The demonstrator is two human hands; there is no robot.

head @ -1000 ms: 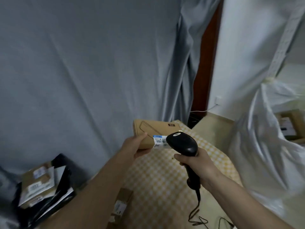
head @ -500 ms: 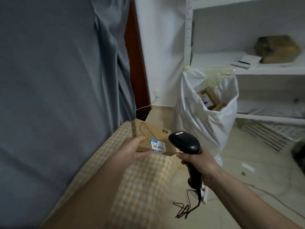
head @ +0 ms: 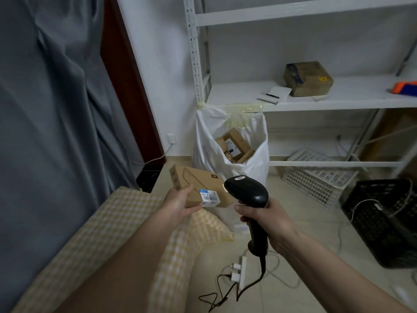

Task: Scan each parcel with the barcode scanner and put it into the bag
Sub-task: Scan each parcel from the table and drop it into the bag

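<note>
Parcel (head: 198, 188) corner behind scanner (head: 248, 190)

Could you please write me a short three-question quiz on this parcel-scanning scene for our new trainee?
1. True or false: the white bag already holds cardboard parcels.
2. Which hand holds the barcode scanner? A) left B) right C) neither
3. Fill in: the barcode label sits at the near ____ of the brown parcel.

Key
1. True; brown boxes show in its open mouth.
2. B; the right hand has its grip round the handle, while the left hand holds the parcel.
3. Corner, close beside the scanner's head.
</note>
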